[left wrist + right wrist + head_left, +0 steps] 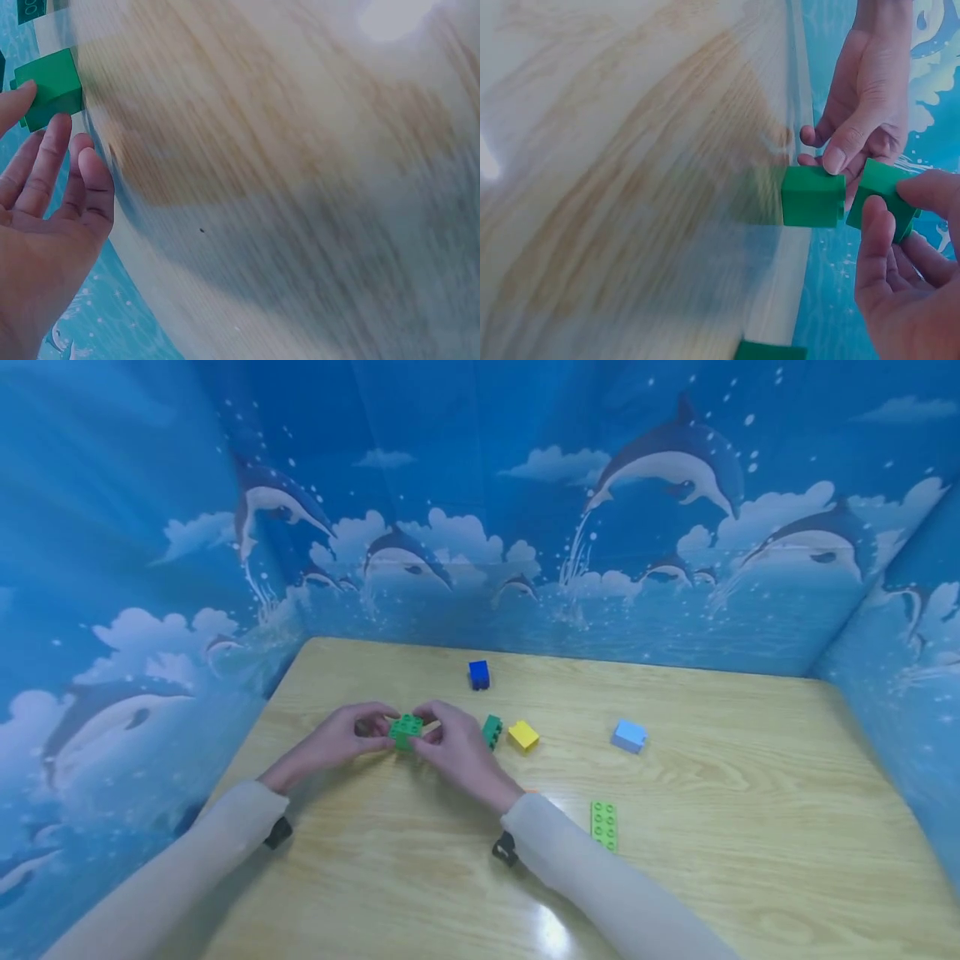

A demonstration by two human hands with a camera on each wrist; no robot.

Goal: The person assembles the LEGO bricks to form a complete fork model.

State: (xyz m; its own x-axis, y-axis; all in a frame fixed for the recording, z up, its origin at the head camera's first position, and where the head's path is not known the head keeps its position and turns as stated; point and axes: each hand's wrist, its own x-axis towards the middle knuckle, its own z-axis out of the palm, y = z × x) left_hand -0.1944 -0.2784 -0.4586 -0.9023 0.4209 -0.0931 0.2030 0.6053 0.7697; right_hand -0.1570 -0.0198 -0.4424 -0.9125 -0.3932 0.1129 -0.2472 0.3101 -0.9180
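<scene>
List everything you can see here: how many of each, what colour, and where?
Green studded plastic bricks: two, green, one in the left hand, one in the right hand
Dark-green studded brick: one, dark green, beside the right hand
Yellow brick: one, yellow, beside the dark-green one
Dark-blue brick: one, dark blue, towards the far edge
Light-blue brick: one, light blue, right of the yellow
Long studded piece: one, light green, beside the right sleeve
Orange thing: one, orange, mostly hidden
Wood-grain table: one, pale brown, underneath
Dolphin-printed backdrop: panel count unclear, blue, around the table
Hands: two, bare
Sleeves: two, pale, on the forearms
</scene>
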